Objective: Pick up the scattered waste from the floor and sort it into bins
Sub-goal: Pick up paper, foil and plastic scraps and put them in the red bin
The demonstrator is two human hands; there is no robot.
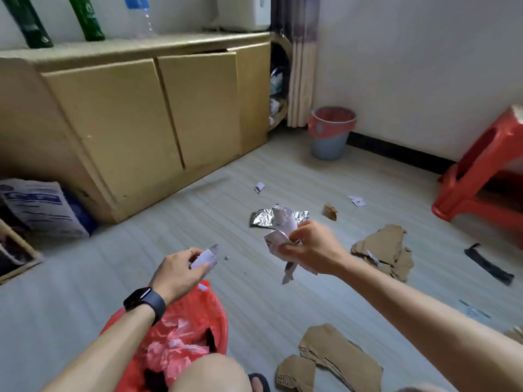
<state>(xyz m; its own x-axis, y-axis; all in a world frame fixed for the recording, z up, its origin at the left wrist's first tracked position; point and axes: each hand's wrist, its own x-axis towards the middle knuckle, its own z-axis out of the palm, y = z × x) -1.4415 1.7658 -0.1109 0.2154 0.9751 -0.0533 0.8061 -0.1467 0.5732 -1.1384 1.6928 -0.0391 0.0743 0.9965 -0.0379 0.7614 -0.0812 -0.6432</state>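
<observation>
The red-lined bin (195, 318) sits open below, likely to catch the scrap (205, 257) the left hand (175, 271) pinches above it. The right hand (314, 247) clutches crumpled papers (278, 232); cardboard (379, 244) and foil (261, 219) litter the floor (198, 207).

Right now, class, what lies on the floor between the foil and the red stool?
Between foil and stool: a small cardboard scrap, then a white paper scrap, in the head view.

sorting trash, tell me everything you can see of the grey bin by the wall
The bin is a round, blue-grey plastic bucket, wider at the top, lined with a red bag folded over its rim. It stands upright on the floor by the white wall, beside the curtain. Its contents cannot be seen.
</observation>
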